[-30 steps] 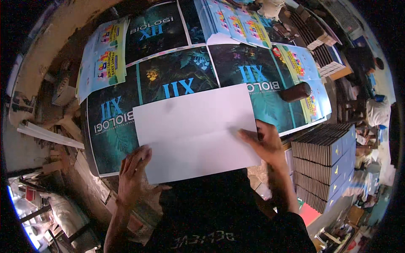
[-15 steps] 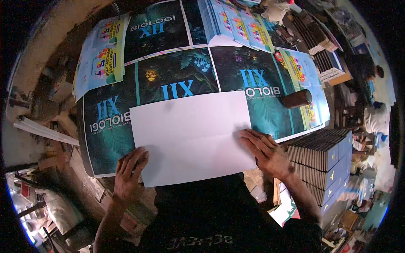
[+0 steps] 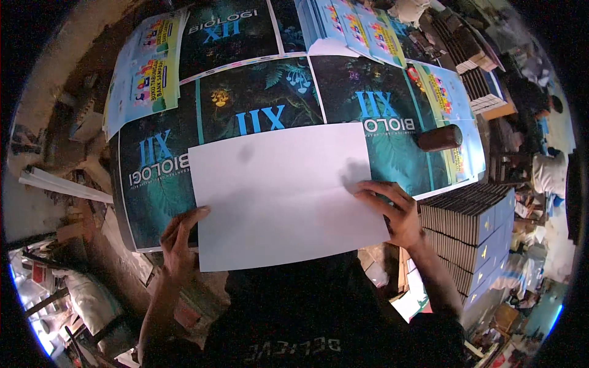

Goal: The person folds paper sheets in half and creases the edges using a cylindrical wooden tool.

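Observation:
A blank white sheet of paper [image 3: 279, 208] lies across the near edge of a table covered with dark printed cover sheets [image 3: 245, 92]. Its near part hangs out over the table's edge in front of my body. My left hand [image 3: 179, 239] pinches the sheet's left edge, fingertips on top. At the right edge my right hand [image 3: 396, 214] grips the paper, its fingers resting on the upper face; the thumb is hidden. A faint crease runs across the middle of the sheet.
A short dark brown cylindrical block [image 3: 440, 138] rests at the table's right. Blue-and-yellow printed sheets lie at the left [image 3: 147, 73] and in a stack at the back [image 3: 359, 30]. Bound blue books [image 3: 469, 236] are piled beside the table's right corner.
The sheet has shifted slightly, its right side farther right. My right hand has moved right with it, and my left fingers have drawn together at the left edge.

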{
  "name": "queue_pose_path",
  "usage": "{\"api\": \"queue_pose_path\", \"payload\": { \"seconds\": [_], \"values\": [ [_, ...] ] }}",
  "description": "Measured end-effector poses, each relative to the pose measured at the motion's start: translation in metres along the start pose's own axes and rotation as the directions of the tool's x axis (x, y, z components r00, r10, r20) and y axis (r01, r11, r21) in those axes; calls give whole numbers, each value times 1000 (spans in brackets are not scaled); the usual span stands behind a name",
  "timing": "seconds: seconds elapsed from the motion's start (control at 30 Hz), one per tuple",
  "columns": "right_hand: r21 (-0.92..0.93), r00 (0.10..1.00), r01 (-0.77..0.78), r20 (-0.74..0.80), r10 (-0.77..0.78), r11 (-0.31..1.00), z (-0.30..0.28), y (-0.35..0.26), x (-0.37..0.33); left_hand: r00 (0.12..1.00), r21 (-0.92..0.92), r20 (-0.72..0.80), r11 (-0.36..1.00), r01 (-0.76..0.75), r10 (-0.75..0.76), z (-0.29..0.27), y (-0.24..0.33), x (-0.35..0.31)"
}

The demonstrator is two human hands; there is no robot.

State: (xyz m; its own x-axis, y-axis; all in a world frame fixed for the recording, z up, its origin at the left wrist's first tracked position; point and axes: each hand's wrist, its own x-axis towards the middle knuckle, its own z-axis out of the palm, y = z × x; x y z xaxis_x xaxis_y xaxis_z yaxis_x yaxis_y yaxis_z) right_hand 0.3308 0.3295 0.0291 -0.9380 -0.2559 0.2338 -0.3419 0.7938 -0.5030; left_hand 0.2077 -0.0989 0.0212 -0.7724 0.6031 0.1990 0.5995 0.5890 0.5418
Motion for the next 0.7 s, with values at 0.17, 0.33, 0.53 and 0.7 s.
{"api": "queue_pose_path", "payload": {
  "seconds": [0.17, 0.33, 0.53, 0.7],
  "values": [
    [49, 985, -51, -161, 58, 998, 9, -2, 8, 988, 63, -141, 996, -58, 66, 11, -5, 4],
    [54, 965, -74, -248, 85, 996, 18, 6, 11, 976, -68, -215, 998, 9, -23, 14, 1, 11],
    [116, 962, -91, -247, 117, 989, 9, 6, 20, 962, -31, -272, 999, 20, -27, 14, 1, 17],
    [106, 973, -108, -192, 127, 988, -6, 4, 38, 983, -2, -51, 985, 175, -175, -7, 16, 41]
  ]
}}
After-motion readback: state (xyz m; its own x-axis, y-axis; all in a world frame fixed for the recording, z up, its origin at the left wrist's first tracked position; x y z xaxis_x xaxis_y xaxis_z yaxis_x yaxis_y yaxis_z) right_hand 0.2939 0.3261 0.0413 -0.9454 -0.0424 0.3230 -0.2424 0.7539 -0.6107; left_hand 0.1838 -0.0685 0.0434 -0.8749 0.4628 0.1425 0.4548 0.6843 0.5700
